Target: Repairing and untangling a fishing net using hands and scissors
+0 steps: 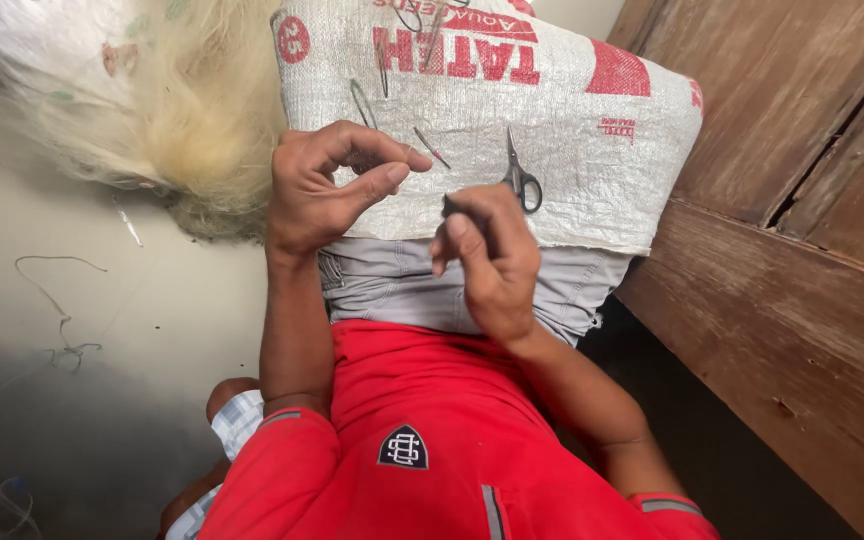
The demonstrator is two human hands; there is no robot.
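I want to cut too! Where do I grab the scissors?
Grab the scissors by the dark finger loops, probably from the lap side. They lie flat on the white sack, loops nearest the right hand, pointed blades aimed away.

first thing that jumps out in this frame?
The two hands at centre: the left hand pinches finger and thumb together, the right hand holds a small dark object. Behind them a white woven sack with red print lies over the lap, small scissors on it. Pale blond fibres pile up top left.
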